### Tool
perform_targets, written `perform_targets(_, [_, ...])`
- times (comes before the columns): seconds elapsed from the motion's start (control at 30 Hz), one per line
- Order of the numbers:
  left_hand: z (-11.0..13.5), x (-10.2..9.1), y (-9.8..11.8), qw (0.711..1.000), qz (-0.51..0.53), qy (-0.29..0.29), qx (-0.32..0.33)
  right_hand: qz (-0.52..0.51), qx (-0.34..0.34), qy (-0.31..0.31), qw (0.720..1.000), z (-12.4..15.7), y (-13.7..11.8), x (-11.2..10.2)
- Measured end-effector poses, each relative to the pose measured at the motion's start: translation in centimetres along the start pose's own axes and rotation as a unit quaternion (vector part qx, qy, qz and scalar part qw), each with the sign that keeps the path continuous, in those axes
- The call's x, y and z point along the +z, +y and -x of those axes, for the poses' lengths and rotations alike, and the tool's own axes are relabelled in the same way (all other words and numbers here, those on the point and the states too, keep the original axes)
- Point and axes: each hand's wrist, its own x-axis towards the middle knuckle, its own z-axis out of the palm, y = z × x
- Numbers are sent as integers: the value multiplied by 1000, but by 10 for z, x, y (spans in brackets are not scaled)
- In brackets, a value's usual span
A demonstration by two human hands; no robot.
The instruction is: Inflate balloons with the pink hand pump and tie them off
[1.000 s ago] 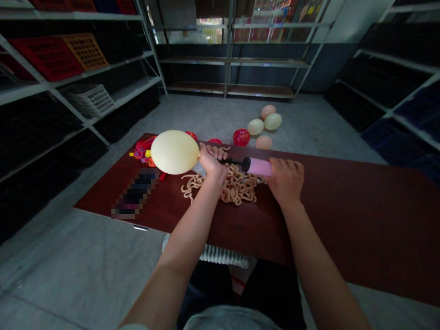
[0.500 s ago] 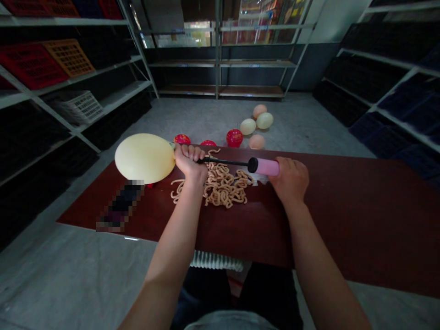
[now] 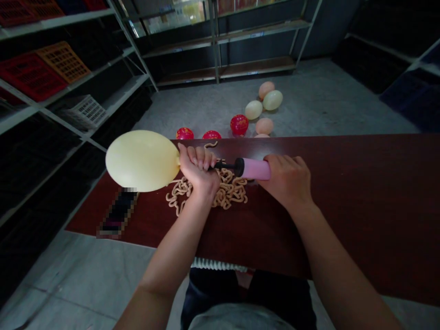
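Observation:
A hand-held balloon pump (image 3: 256, 169) with a pink barrel and black rod lies level between my two hands, above the table. My right hand (image 3: 288, 181) is wrapped round the pink barrel. My left hand (image 3: 199, 167) is closed round the pump's other end, at the neck of a pale yellow balloon (image 3: 142, 160). The balloon is inflated and points to the left; my fingers hide where its neck meets the pump. Below my hands lies a pile of tan, uninflated long balloons or similar soft strands (image 3: 228, 192), partly covered by my left wrist.
On the dark red table (image 3: 360, 197), a blurred-out phone-like object (image 3: 118, 213) lies at the left. Beyond the far edge, several red balloons (image 3: 239, 124) and pale balloons (image 3: 272, 100) rest on the floor. Shelves with crates (image 3: 30, 75) stand at the left and back.
The pump has shortened: its pink barrel and my left hand have come closer together, and less black rod shows. The yellow balloon looks slightly larger. The view has tipped downward.

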Motion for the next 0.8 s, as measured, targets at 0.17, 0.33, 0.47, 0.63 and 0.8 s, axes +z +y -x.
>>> perform_targets(0.17, [12, 3, -17, 999, 22, -28, -29, -25, -8, 17, 1000, 0, -11, 1])
perform_targets(0.33, [8, 3, -15, 999, 9, -9, -39, -29, -16, 29, 999, 0, -12, 11])
perform_targets(0.47, [-1, 3, -9, 998, 5, 20, -52, 0, -14, 52, 999, -4, -11, 16])
perform_targets(0.63, [-15, -5, -7, 996, 55, 42, -57, 20, -6, 82, 996, -5, -7, 15])
perform_targets(0.8, [-32, -18, -5, 989, 101, 80, -67, 75, 7, 85, 993, 1, 12, 17])
